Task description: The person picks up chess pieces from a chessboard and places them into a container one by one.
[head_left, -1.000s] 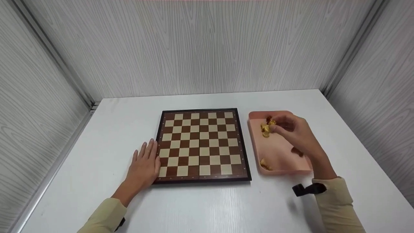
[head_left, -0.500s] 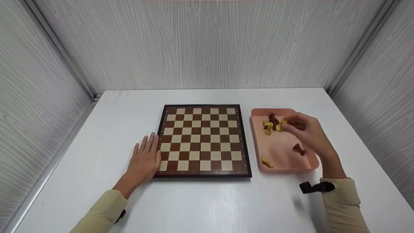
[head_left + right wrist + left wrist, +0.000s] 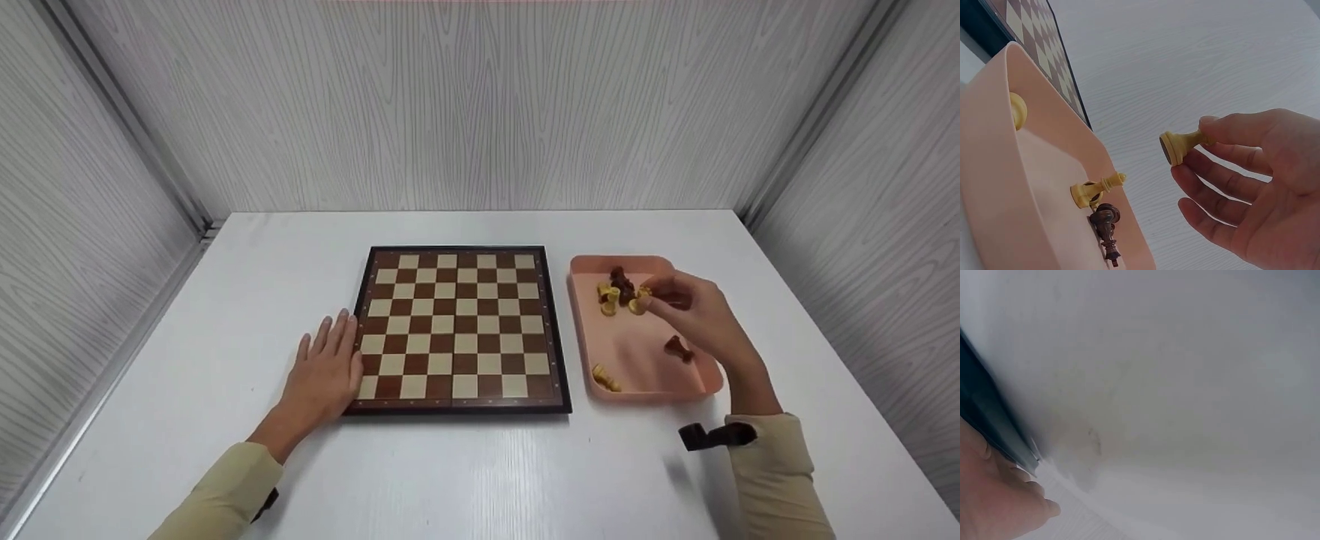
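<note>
My right hand [image 3: 694,315] pinches a yellow chess piece [image 3: 1178,146] between thumb and fingers, over the back right part of a pink tray [image 3: 576,330]. The piece lies tilted, its dark-bottomed base facing left in the right wrist view; the fingers cover its top. Below in the tray are a yellow queen-like piece [image 3: 1098,190] and dark brown pieces [image 3: 1106,228]. My left hand [image 3: 322,375] lies flat with straight fingers along the left edge of a brown-and-cream chessboard [image 3: 457,330], thumb at the frame.
Toward the tray's front lie another yellow chess piece [image 3: 606,379] and a dark brown one [image 3: 679,349]. The tray stands just right of the board on a white table [image 3: 465,480]. Pale wood-grain panels [image 3: 480,105] enclose the back and both sides.
My right hand has drawn the yellow chess piece rightward, away from the heap at the tray's back, so more dark pieces show. My left hand stays at the board's edge; the head view shifts slightly.
</note>
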A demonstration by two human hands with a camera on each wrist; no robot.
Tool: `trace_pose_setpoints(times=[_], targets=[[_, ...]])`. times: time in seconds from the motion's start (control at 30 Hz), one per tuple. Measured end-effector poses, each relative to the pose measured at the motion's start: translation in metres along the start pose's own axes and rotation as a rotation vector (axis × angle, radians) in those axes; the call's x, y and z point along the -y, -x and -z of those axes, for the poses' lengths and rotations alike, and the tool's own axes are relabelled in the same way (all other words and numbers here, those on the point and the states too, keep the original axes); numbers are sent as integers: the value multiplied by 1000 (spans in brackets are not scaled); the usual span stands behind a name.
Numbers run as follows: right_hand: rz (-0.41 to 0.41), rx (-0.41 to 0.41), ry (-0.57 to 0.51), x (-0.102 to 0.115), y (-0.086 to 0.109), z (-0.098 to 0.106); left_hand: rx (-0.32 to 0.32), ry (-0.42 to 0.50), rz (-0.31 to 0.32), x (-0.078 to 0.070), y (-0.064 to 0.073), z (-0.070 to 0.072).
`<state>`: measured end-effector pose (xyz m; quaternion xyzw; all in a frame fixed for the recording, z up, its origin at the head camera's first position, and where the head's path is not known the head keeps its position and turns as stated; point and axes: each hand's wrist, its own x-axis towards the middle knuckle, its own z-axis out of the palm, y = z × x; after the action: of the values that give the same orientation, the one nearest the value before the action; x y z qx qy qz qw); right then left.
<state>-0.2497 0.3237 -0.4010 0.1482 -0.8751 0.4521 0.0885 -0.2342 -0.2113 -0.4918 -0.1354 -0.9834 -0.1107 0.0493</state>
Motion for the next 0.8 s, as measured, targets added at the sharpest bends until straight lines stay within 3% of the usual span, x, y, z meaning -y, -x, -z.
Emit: trace_pose_setpoints(times=[0.3,0.5,0.8], targets=[[-31,43,52,2,5,-1,13,11,-6,1,2,-2],[-32,49,48,0,2,-7,5,17,-24,6,1,7],[-71,91,35,-2,1,-19,33,35,-12,18,13,6]])
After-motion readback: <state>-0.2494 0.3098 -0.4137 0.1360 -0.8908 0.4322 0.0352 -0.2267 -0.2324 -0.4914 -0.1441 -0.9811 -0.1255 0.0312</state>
